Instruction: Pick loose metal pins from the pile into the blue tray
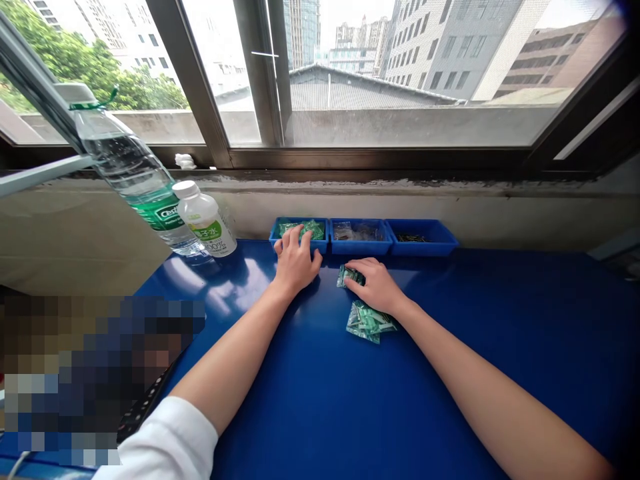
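My left hand (296, 261) reaches over the front rim of the left blue bin (301, 249), fingers spread, fingertips by the green packets (314, 229) inside it. Whether it touches them is unclear. On the blue table, my right hand (374, 285) has its thumb and fingers closed on a small green packet (344, 276). Just below that hand lies a small pile of green packets (367, 322). The middle bin (361, 247) holds clear packets, and the right bin (425, 249) holds small dark pieces.
At the table's back left stand a large water bottle (127, 167) and a smaller white bottle (206, 223). Behind the table (320, 413) are a wall and windows. A blurred area with a black keyboard-like object (145, 407) is at the lower left.
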`<move>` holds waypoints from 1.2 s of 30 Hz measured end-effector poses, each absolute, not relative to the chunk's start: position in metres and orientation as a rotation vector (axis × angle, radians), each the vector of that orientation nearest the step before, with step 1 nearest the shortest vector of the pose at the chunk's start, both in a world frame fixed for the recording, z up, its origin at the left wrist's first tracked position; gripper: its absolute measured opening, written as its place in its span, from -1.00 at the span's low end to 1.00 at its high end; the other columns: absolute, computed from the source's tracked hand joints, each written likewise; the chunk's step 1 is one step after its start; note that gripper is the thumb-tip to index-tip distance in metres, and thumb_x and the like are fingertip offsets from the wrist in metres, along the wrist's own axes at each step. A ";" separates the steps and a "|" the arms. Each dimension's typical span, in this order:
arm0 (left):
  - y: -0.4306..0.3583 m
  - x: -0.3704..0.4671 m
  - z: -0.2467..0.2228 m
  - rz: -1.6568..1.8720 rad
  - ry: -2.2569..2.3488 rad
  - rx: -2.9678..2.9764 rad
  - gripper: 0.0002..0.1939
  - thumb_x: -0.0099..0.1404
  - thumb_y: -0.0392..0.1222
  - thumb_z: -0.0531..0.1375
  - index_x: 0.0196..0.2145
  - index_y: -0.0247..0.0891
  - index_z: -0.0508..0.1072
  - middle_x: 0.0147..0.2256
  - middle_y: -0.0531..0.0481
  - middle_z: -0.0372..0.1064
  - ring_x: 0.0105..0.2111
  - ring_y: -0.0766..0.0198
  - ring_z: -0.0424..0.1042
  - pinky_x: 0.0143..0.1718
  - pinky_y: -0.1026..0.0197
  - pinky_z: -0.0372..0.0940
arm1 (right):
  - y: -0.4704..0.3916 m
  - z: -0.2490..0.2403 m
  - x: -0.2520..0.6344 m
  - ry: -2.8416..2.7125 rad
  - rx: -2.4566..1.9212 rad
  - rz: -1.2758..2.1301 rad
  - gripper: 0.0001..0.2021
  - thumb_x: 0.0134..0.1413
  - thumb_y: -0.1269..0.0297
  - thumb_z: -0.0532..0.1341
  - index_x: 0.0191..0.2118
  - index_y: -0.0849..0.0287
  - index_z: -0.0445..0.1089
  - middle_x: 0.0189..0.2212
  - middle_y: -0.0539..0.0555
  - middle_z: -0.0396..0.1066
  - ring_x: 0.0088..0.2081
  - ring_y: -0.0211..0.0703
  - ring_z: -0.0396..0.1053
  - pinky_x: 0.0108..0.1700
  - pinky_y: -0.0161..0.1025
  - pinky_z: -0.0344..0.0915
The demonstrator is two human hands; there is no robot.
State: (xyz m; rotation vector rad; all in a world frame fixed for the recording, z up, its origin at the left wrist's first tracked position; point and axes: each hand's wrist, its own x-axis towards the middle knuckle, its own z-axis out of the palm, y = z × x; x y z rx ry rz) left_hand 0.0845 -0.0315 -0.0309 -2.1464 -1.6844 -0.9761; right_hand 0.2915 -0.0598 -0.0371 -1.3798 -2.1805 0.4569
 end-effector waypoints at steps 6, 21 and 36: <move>-0.039 0.089 -0.029 -0.915 -1.356 -2.469 -0.63 0.25 -0.20 0.09 0.01 -0.26 0.34 0.09 -0.21 0.25 0.12 0.01 0.18 0.06 -0.01 0.08 | -0.058 -0.036 0.292 -2.156 -1.337 0.471 -0.64 0.03 0.21 0.24 -0.03 0.18 0.42 -0.07 0.16 0.42 0.01 0.10 0.28 0.05 0.01 0.23; -0.046 0.096 -0.027 -0.865 -1.171 -2.926 -0.65 0.32 -0.17 0.05 0.04 -0.10 0.40 0.07 -0.08 0.36 0.04 0.13 0.32 0.02 0.04 0.06 | -0.057 -0.038 0.296 -1.775 -1.122 0.648 -0.91 -0.05 0.30 0.31 -0.38 0.16 0.41 -0.27 0.08 0.40 -0.31 -0.15 0.38 -0.33 -0.23 0.32; -0.041 0.105 -0.035 -1.391 -1.425 -3.032 -0.51 0.26 -0.17 0.15 0.15 -0.15 0.28 -0.15 -0.01 0.51 -0.22 0.26 0.49 -0.12 0.20 0.30 | -0.056 -0.041 0.292 -1.551 -1.007 0.907 -0.81 -0.11 0.18 0.37 -0.36 0.16 0.51 -0.19 0.15 0.47 -0.20 -0.05 0.46 -0.20 -0.16 0.43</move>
